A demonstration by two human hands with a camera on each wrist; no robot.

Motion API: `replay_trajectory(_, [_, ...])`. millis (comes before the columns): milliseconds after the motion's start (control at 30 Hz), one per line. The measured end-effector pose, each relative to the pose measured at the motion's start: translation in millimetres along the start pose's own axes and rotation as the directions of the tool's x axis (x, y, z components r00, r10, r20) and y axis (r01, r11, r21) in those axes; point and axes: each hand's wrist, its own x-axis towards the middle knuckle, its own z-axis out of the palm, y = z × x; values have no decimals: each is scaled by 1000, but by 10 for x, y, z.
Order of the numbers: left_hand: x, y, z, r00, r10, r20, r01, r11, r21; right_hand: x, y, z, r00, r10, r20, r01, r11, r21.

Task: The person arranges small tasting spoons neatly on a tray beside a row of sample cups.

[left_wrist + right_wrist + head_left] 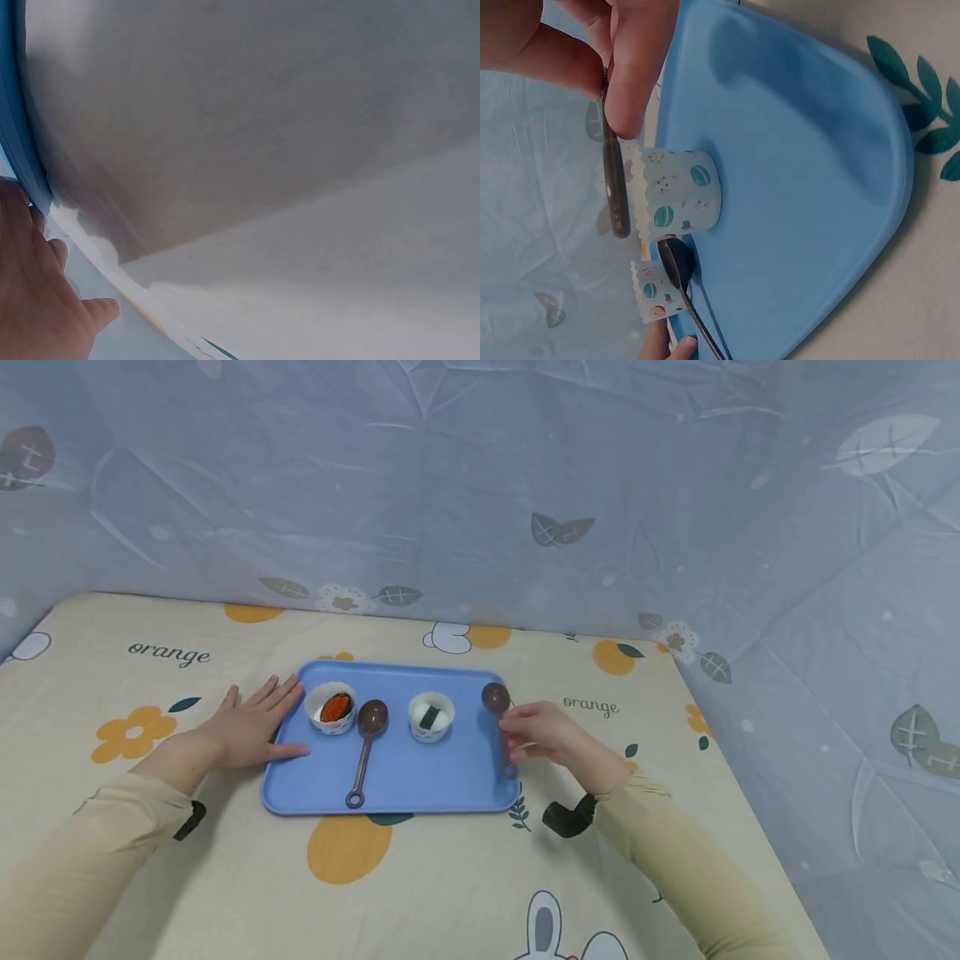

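Note:
Between thumb and fingers, my right hand (546, 731) pinches the handle of a brown spoon (496, 697) over the tray's right end. In the right wrist view that spoon's handle (616, 187) hangs above the tray, its shadow falling on the blue surface. My left hand (251, 727) lies with fingers spread on the left edge of the blue tray (435, 785). A second brown spoon (372, 718) rests on the tray, handle toward me. Left of it stands a paper cup (318, 702) with an orange-topped piece; right of it, another cup (431, 733) holds a white piece with a black strip.
A cream cloth (225, 877) printed with oranges, leaves and rabbits covers the table under the tray. Behind and to the right hangs a grey-blue patterned curtain (480, 485). Black bands (568, 817) sit at both wrists.

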Motion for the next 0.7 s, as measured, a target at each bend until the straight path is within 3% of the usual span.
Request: replay_trajectory(700, [9, -26, 19, 1000, 8, -6, -8, 1000, 0, 88, 6, 183, 1000, 28, -5, -28, 1000, 13])
